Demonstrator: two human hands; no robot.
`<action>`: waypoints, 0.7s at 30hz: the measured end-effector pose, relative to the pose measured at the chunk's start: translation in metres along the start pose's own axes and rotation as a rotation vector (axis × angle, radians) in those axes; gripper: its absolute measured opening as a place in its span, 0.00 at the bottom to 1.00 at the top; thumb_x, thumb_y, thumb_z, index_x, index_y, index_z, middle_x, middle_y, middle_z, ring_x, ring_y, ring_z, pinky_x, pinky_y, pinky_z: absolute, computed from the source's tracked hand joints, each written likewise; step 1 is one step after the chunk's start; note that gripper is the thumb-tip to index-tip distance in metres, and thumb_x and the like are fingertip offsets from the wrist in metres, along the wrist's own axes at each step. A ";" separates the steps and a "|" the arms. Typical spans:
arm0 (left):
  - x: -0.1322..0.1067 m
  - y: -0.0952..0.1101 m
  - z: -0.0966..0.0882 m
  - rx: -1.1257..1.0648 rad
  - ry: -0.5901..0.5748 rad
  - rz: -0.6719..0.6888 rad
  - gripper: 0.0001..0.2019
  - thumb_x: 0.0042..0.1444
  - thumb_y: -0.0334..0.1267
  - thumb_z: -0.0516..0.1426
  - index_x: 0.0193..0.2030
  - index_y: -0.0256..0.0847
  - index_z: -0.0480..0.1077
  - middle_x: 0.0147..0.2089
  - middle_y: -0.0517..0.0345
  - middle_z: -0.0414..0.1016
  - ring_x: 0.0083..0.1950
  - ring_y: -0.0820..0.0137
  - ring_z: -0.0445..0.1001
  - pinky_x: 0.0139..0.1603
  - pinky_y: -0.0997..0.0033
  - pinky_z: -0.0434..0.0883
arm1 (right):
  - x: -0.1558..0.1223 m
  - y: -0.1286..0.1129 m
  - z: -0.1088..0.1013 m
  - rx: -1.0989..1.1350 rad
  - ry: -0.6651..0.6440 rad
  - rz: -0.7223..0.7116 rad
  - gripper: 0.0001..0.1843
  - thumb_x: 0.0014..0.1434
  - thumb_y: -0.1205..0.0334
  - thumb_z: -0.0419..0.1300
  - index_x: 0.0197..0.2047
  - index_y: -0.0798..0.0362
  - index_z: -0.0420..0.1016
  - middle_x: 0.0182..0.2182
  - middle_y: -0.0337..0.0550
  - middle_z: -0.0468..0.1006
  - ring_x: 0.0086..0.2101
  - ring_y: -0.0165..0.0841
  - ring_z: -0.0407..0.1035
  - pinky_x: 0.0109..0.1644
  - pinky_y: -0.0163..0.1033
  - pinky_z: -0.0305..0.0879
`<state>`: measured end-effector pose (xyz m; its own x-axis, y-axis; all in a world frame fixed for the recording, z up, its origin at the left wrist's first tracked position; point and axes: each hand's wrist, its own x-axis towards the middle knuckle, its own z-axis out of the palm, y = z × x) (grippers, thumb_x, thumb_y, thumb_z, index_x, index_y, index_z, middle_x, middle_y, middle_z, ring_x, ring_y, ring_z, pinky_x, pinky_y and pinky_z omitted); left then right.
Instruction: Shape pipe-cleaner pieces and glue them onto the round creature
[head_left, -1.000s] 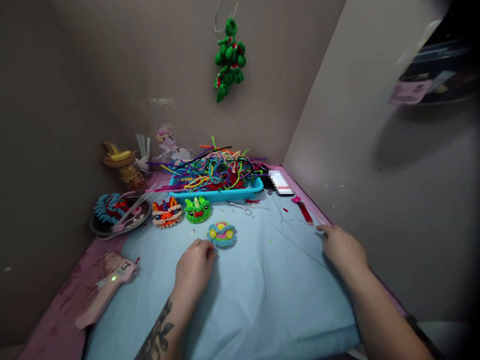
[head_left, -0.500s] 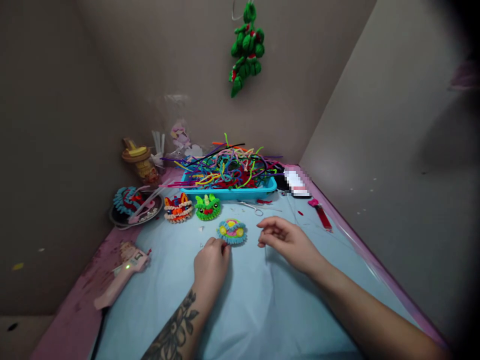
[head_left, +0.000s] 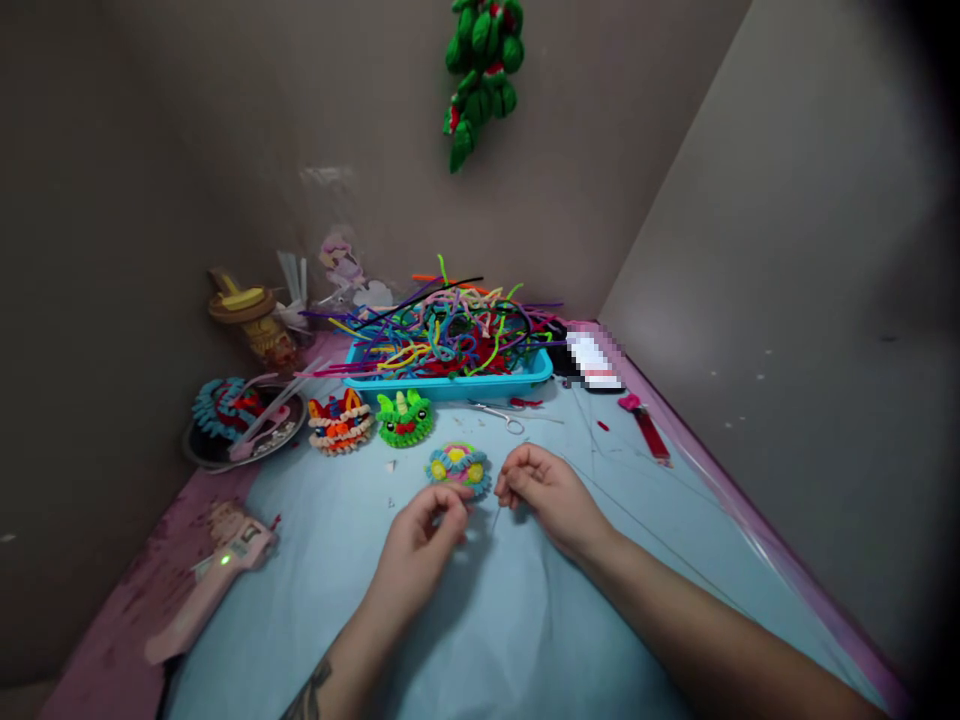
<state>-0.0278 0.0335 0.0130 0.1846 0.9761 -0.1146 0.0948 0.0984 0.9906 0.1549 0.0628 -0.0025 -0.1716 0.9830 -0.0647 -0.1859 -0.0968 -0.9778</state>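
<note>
A small blue, pink and yellow fuzzy pipe-cleaner piece (head_left: 459, 468) lies on the pale blue sheet, just beyond my hands. My left hand (head_left: 424, 535) is at its near side, fingers loosely curled and thumb apart from the index finger; I see nothing held there. To the right of the piece, my right hand (head_left: 551, 495) has its fingertips pinched together. A thin strand (head_left: 495, 517) hangs down from that pinch, too fine to tell whether it is thread or wire. Finished-looking green (head_left: 405, 418) and orange-and-cream (head_left: 340, 422) pipe-cleaner animal heads sit behind to the left.
Behind stands a blue tray (head_left: 450, 388) heaped with coloured pipe cleaners. Scissors (head_left: 504, 416), a phone (head_left: 595, 362) and a red strip (head_left: 649, 435) lie to its front and right. On the left are a pink glue gun (head_left: 217, 580), a metal dish (head_left: 199, 455) and a cup (head_left: 259, 325).
My right hand has moved left, closer to my left hand. My left hand's thumb and index finger have parted. The view has shifted slightly.
</note>
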 end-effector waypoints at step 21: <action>-0.005 0.013 -0.007 0.013 0.015 -0.106 0.13 0.48 0.46 0.59 0.25 0.39 0.66 0.22 0.63 0.62 0.24 0.75 0.58 0.25 0.77 0.58 | -0.007 -0.022 -0.024 -0.949 -0.097 -0.562 0.09 0.59 0.67 0.53 0.35 0.51 0.75 0.28 0.42 0.78 0.30 0.32 0.71 0.37 0.37 0.66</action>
<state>-0.0339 0.0310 0.0272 0.1587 0.9631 -0.2174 0.1261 0.1986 0.9719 0.1837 0.0617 0.0144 -0.3784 0.8290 0.4119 0.5491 0.5592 -0.6211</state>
